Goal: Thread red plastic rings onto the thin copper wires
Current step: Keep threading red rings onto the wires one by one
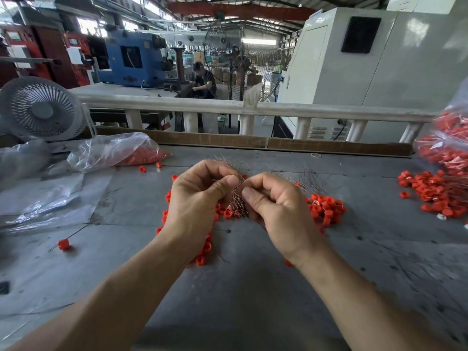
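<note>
My left hand grips a bundle of thin copper wires, thumb pressed on top, over the middle of the grey table. My right hand pinches wires from the same bundle between thumb and forefinger. The wire tips fan out above my fingers. Loose red plastic rings lie in a heap under and beside both hands. One ring threaded on a wire lies alone at the left.
A clear bag of red rings lies at the back left beside a white fan. Another pile of rings with wires and a full bag sit at the right. A cardboard strip lines the table's far edge.
</note>
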{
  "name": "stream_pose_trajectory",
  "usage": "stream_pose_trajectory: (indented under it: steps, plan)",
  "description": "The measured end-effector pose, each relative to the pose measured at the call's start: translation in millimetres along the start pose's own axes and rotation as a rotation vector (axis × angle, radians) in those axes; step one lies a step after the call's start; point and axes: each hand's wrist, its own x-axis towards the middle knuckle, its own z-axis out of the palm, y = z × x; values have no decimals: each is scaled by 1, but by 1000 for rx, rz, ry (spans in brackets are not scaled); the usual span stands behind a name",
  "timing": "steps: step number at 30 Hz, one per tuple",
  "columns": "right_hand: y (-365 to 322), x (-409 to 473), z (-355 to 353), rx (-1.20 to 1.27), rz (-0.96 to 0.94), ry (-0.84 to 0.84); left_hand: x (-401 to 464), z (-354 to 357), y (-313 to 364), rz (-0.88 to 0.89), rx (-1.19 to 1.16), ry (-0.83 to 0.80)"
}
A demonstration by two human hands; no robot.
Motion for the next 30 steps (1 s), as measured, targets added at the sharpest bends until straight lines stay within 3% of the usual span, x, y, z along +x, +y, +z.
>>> stream_pose_trajectory:
  steps: [4,10,14,25,28,30]
  plan:
    - [3,-1,1,-97,-17,100,4,-7,1,87,332,59]
    - [2,-1,-2,-97,-13,211,6,-22,-5,55,1266,8]
    - [3,-2,-1,-114,-16,195,6,-26,-9,37,1526,-49]
    - [3,-3,-2,-208,-29,186,5,-23,-13,49,1528,-62]
    - [3,-2,-2,-193,-17,197,6,-20,-9,104,1305,17]
    - [2,-2,-2,-183,-13,209,7,-15,-6,58,966,35]
